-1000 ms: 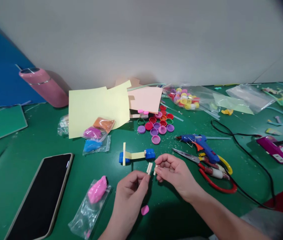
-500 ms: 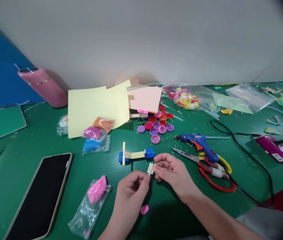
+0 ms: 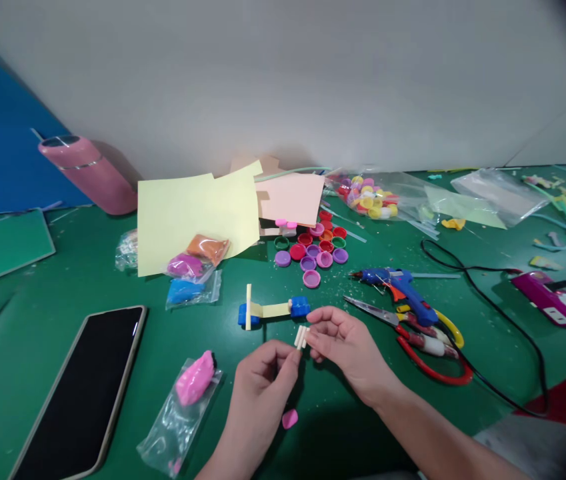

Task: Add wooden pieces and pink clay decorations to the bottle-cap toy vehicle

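Note:
Several short cream-coloured sticks (image 3: 301, 337) lie side by side between my two hands. My left hand (image 3: 267, 383) pinches them at their lower left end. From the right, the thumb and fingers of my right hand (image 3: 345, 350) close on the same small bundle. Just beyond my fingers sits a small model (image 3: 275, 311) with a blue block at each end, a pale yellow strip joining them and an upright stick across the left block. A flat pink piece (image 3: 289, 419) of what looks like clay lies on the table by my left wrist.
To the left are a phone (image 3: 80, 393) and pink clay (image 3: 195, 381) in a clear bag. Bottle caps (image 3: 311, 278) lie behind the model. Scissors (image 3: 373, 309), a blue glue gun (image 3: 397, 283) and a black cable (image 3: 537, 347) are at right. A pink bottle (image 3: 90, 175) stands at the back left.

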A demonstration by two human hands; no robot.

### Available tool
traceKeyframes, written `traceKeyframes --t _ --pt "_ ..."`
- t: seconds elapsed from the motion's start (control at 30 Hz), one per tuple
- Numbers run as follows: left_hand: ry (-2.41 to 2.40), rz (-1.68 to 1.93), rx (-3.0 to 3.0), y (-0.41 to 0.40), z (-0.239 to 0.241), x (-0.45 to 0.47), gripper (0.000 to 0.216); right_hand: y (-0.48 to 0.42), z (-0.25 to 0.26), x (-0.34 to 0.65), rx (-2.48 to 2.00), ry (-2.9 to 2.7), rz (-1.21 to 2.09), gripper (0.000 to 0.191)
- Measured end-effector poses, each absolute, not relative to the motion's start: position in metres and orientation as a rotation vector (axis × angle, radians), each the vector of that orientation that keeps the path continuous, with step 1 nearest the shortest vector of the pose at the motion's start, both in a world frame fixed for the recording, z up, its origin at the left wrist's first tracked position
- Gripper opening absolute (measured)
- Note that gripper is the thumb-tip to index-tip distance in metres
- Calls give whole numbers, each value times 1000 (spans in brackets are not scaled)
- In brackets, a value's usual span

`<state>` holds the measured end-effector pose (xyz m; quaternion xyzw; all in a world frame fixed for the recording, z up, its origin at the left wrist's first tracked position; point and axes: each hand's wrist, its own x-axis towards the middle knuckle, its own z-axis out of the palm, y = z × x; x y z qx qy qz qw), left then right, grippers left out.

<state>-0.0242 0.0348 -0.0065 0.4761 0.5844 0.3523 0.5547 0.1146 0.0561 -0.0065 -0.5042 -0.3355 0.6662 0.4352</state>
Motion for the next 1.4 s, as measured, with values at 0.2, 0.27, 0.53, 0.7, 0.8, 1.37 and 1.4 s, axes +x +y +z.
traceKeyframes --t 0.2,0.27,0.53,0.7,0.8,1.37,1.4 --pt "1369 855 1107 36 -7 -25 21 55 -7 114 -1257 -869 1644 29" --pt "1367 867 1102 36 -8 -26 21 54 -8 114 -1263 -889 1647 26" --pt "1391 856 1093 36 -2 -24 20 52 -6 114 -1284 -945 1662 23" --pt "1380 850 1101 36 -3 -24 19 52 -5 114 -1302 -973 1651 23" --pt "1370 847 1080 36 -4 -24 19 52 -4 115 -1310 -988 1643 23" --pt "1323 827 1111 36 -6 -25 21 53 -3 115 -1328 -1023 1619 26" --pt "1323 826 1105 35 -6 -25 22 53 -3 115 -1322 -1023 1623 26"
